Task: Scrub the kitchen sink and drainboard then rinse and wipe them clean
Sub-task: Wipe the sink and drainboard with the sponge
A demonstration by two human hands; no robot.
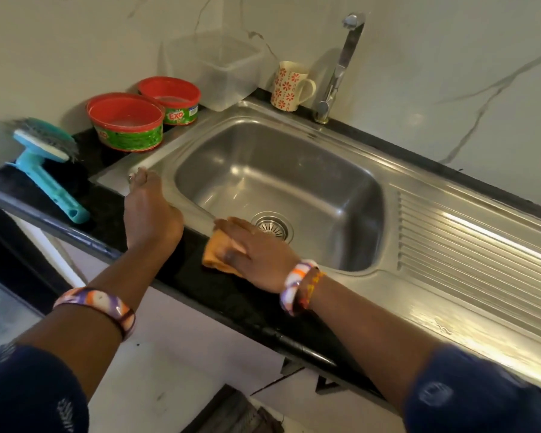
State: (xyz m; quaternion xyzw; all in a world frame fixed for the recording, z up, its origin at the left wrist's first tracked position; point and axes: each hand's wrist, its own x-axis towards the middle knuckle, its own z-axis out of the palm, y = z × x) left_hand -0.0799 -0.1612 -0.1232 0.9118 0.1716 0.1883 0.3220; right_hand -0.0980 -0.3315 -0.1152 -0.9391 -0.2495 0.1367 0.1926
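A steel sink (294, 145) with a round drain (272, 226) is set in a black counter, and its ribbed drainboard (469, 245) runs off to the right. My right hand (253, 254) presses an orange cloth (214, 256) flat on the sink's front rim and the black counter edge, fingers spread over it. With straight fingers, my left hand (150, 210) rests on the front left corner of the sink rim and holds nothing. Both wrists wear bangles.
A teal scrub brush (47, 164) lies on the counter at the left. Two red-rimmed dish soap tubs (127, 123) stand behind the sink's left corner, a clear plastic box (216, 70) and a flowered mug (289, 85) further back. The tap (341, 67) rises behind the basin.
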